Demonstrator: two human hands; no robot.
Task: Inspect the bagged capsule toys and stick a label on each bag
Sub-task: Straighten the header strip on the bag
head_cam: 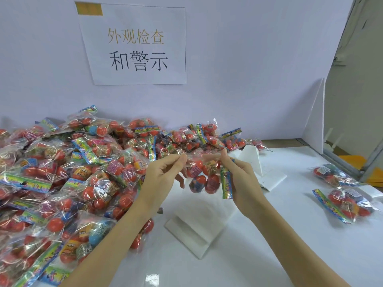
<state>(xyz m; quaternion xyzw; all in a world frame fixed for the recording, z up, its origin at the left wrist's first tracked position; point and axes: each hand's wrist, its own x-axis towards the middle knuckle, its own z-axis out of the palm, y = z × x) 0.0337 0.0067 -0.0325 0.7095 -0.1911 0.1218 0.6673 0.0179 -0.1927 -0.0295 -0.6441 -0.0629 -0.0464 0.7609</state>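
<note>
The bag point(202, 172) is held level between the left hand point(163, 175) and right hand point(238, 177), fingers point(178, 159) pinched on its top edge, capsules hanging below.

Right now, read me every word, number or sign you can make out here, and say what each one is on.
"外观检查" in yellow, top line of the paper sign on the wall.
"和警示" in black, the line below on the same sign.
"6+" on a capsule label in the pile of bags, lower left.
Bag headers, other capsule labels and the print on the white sheets: too small or blurred to read.
</note>
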